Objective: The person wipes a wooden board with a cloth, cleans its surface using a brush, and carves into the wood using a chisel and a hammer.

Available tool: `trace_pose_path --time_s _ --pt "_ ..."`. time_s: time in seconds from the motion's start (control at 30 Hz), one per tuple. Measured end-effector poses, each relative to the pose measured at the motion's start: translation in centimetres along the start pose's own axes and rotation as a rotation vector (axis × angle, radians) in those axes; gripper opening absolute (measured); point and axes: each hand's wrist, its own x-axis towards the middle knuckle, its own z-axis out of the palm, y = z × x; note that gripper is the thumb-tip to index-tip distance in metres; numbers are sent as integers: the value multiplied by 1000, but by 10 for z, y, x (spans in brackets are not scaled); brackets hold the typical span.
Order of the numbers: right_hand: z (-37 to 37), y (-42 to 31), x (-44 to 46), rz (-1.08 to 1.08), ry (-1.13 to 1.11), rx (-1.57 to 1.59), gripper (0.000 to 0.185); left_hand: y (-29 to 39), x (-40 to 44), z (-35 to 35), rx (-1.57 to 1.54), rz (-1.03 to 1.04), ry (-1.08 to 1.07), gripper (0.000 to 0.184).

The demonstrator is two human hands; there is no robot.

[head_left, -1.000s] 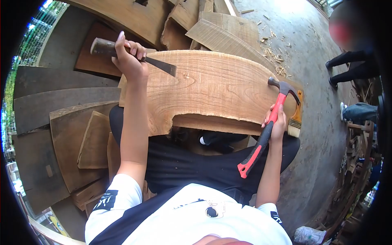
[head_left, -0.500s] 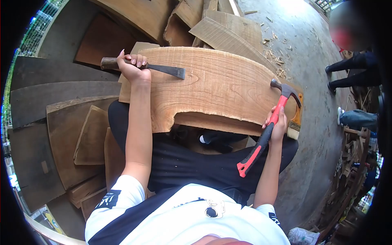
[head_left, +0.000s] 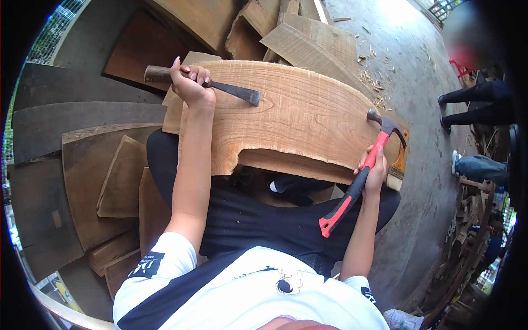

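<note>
My left hand (head_left: pixel 191 82) is closed round the wooden handle of a chisel (head_left: pixel 236 92). The chisel's flat metal blade points right, over the upper left part of a wide wooden board (head_left: pixel 297 113); whether its edge touches the wood I cannot tell. In my right hand (head_left: pixel 375 171) is a claw hammer (head_left: pixel 352 190) with a red and black handle, gripped partway along. Its steel head lies above the board's right end, and its butt hangs over my dark trousers. The board's near edge has an irregular notch.
Several planks (head_left: pixel 308 55) are heaped beyond the board, and more boards (head_left: pixel 99 187) lean at the left. Wood chips (head_left: pixel 371 77) litter the concrete floor (head_left: pixel 423 214). A person in dark trousers (head_left: pixel 473 104) stands at the right, near a rack of scrap wood (head_left: pixel 467 231).
My left hand has shifted right with the chisel, so the blade sits farther along the board. The hammer and my right hand have barely moved.
</note>
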Motion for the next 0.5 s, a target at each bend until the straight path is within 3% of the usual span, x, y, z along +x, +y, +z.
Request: trace_pose_path --time_s 0.3,0.5 --pt "9 -10 1 -18 -24 -156 44 2 -27 39 148 202 -64 46" --pt "64 -90 -11 -64 -161 -373 47 -11 -44 74 279 289 -193 45"
